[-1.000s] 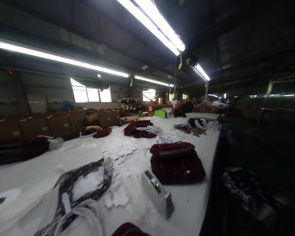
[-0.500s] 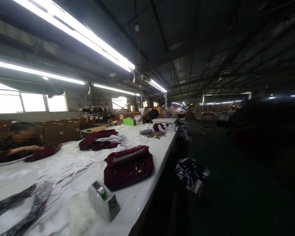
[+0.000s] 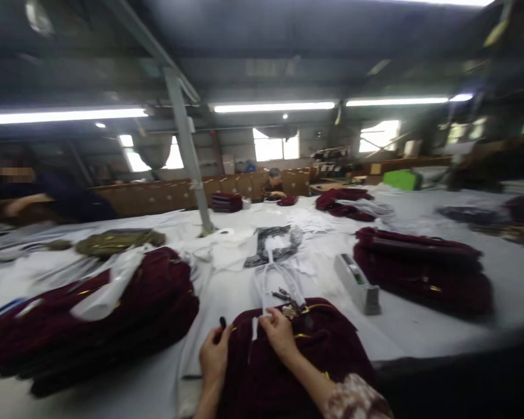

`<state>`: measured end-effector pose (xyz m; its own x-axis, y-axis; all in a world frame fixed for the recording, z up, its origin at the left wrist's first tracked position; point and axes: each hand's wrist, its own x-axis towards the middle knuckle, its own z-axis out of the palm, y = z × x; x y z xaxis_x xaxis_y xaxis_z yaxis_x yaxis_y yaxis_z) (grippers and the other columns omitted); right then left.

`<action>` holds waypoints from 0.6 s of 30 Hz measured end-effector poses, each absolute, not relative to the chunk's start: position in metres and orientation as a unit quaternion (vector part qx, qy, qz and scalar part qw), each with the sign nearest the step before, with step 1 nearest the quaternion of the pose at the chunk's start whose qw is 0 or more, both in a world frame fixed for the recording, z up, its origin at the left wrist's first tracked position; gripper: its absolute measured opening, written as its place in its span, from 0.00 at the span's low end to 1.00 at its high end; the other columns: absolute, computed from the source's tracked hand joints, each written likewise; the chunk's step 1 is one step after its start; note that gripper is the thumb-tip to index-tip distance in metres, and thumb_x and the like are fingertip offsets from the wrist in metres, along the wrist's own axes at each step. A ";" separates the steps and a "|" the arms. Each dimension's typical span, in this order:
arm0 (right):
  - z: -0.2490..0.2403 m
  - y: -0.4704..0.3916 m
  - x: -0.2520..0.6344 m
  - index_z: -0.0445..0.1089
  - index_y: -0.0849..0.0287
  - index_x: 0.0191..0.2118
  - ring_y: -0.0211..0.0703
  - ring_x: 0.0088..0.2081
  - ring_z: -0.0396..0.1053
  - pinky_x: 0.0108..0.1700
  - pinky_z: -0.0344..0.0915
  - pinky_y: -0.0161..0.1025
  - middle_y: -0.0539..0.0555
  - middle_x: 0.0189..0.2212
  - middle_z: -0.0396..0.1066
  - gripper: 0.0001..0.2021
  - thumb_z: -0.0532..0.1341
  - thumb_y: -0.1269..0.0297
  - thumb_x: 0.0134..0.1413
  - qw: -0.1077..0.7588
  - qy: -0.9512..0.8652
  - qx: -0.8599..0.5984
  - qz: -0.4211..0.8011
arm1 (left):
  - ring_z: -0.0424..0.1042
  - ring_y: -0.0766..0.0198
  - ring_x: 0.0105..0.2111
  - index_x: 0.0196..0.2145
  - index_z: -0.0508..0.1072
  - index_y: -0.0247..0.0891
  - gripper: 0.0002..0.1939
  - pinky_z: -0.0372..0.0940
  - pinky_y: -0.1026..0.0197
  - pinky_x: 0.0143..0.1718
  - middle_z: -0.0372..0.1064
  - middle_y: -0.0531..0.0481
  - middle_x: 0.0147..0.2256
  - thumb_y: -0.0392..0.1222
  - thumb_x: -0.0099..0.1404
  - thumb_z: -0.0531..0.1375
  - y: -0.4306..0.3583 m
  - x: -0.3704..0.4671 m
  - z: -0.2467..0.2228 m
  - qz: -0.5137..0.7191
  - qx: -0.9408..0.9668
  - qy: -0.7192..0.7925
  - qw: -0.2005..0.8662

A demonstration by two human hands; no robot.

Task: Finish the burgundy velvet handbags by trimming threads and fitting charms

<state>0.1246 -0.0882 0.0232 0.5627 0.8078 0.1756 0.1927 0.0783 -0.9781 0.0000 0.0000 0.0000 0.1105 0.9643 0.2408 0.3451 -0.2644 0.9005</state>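
Observation:
A maroon bag with yellow zip trim lies at the table's near edge, below both hands. My left hand is at the bag's left side, fingers curled round a small dark thing that sticks up from them. On the bag's top, my right hand pinches the end of a white strip that runs back over the table. Metal pieces lie just beyond the right fingers. A grey tape dispenser stands to the right of the bag.
To the left is a stack of maroon bags with a white roll on top. Another maroon bag lies right. A grey post rises from the white table. One person sits across the table, another far left.
The view has swung left from the aisle to the table. Both hands and the maroon bag under them have come into view, along with the stack at left.

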 end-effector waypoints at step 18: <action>0.007 -0.038 0.088 0.74 0.58 0.28 0.37 0.29 0.68 0.33 0.61 0.30 0.49 0.25 0.71 0.07 0.59 0.67 0.53 0.611 -0.528 -0.563 0.176 | 0.69 0.55 0.40 0.36 0.73 0.40 0.18 0.64 0.53 0.44 0.71 0.46 0.37 0.53 0.57 0.52 0.014 -0.031 -0.014 0.373 0.738 0.422 0.370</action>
